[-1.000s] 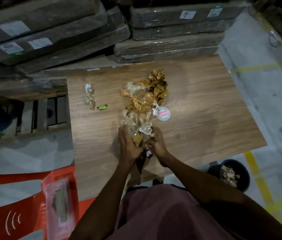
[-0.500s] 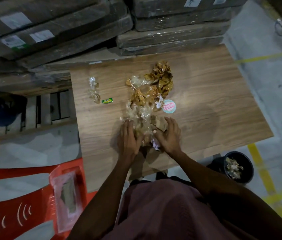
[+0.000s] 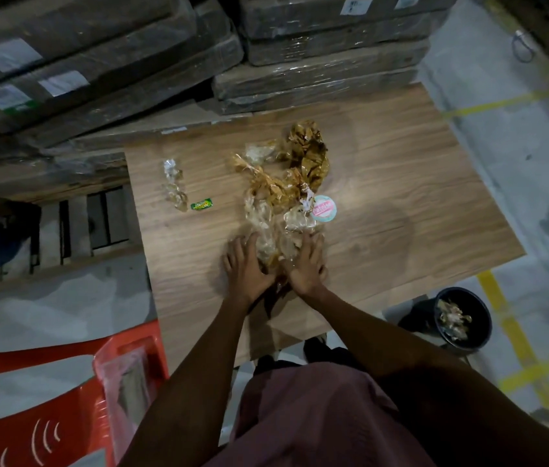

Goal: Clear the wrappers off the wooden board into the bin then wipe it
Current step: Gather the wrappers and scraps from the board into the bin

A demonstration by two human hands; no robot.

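Both hands lie flat on the wooden board [image 3: 401, 203], the left hand [image 3: 244, 264] and right hand [image 3: 305, 264] cupping the near end of the wrapper pile [image 3: 280, 193], each grip spread, not clenched. The bin [image 3: 463, 320] stands at four o'clock on the floor; a green wrapper [image 3: 201, 205] lies at ten o'clock.

The desk [image 3: 384, 203] is showing a brown wood grain. The heap of wrappers [image 3: 283, 193] is glinting golden-brown and clear. A small candy wrapper [image 3: 201, 205] is showing green with yellow print, and a round sticker [image 3: 323, 208] is showing mint and pink. The bin [image 3: 464, 319] is looking black, the chair [image 3: 30, 399] red with white stripes, and the floor [image 3: 535, 146] grey with yellow lines.
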